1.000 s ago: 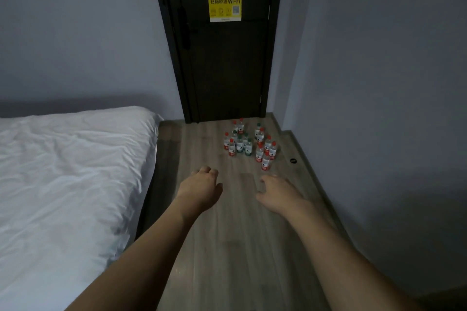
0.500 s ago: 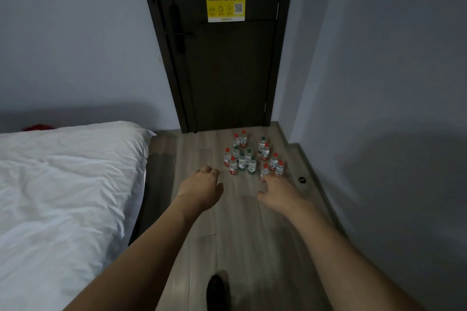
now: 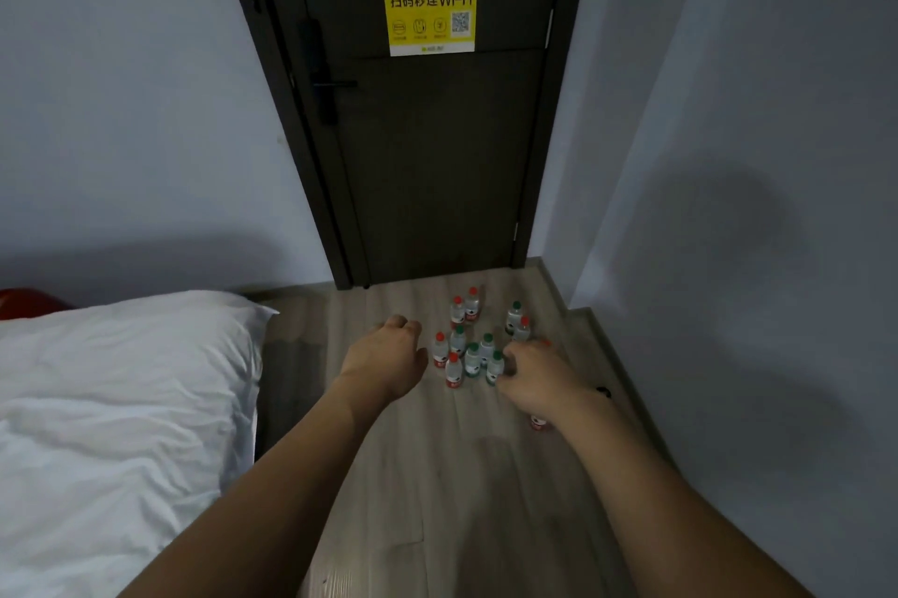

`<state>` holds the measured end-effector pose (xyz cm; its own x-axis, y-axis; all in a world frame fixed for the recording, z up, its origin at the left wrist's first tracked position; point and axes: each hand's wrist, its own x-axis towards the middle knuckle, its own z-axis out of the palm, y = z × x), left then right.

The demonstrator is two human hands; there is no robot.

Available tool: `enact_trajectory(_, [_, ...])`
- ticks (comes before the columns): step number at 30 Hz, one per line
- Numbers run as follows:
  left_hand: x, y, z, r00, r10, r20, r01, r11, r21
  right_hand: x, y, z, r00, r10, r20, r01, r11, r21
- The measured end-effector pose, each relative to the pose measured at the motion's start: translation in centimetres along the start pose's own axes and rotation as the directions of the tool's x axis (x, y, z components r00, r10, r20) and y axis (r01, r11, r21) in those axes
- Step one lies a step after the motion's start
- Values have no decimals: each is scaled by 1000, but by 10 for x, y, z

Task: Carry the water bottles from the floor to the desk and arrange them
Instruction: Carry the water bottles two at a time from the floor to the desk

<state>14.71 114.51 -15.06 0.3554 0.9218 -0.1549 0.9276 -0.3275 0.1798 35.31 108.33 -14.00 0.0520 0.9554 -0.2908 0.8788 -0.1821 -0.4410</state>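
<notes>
While both bare arms reach forward over the wooden floor (image 3: 437,476), a cluster of small water bottles (image 3: 474,349) stands upright on the boards toward twelve o'clock from the hands, just short of the dark door (image 3: 437,150); some carry red caps, some green, and they stand close together in a loose group; a further red-labelled bottle (image 3: 539,422) shows only in part beneath the right wrist. The left hand (image 3: 386,357) hangs at about nine o'clock of the cluster, near it but apart, knuckles up and fingers loosely curled, holding nothing; the right hand (image 3: 537,374) lies at about four o'clock of the cluster, its fingers loosely bent and overlapping the nearest bottles in view; whether it touches any of them I cannot tell, and no grip is visible. On the door a yellow Wi-Fi sticker (image 3: 430,19) sits above a black handle (image 3: 325,84); a bed with white bedding (image 3: 112,403) fills the nine o'clock side; a grey wall (image 3: 753,208) runs along the three o'clock side, with a small dark object (image 3: 604,391) on the floor near its base.
</notes>
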Motion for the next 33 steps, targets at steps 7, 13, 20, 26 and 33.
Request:
enact_trajectory(7, [122, -15, -5, 1000, -28, 11, 28, 999, 16, 127, 13, -22, 999, 34, 17, -35, 998, 42])
enact_trajectory(13, [223, -19, -18, 999, -31, 26, 30, 999, 38, 222, 22, -55, 998, 36, 51, -41, 995, 92])
enact_trajectory(20, [311, -43, -19, 998, -33, 60, 32, 999, 27, 311, 14, -66, 989, 61, 134, -69, 996, 58])
enact_trajectory(26, [383, -79, -1, 989, 6, 150, -11, 999, 33, 386, 5, -49, 975, 112, 190, -124, 991, 51])
enact_trajectory(33, [480, -138, 101, 974, 34, 223, -39, 999, 19, 498, 34, 44, 961, 167, 220, -160, 986, -48])
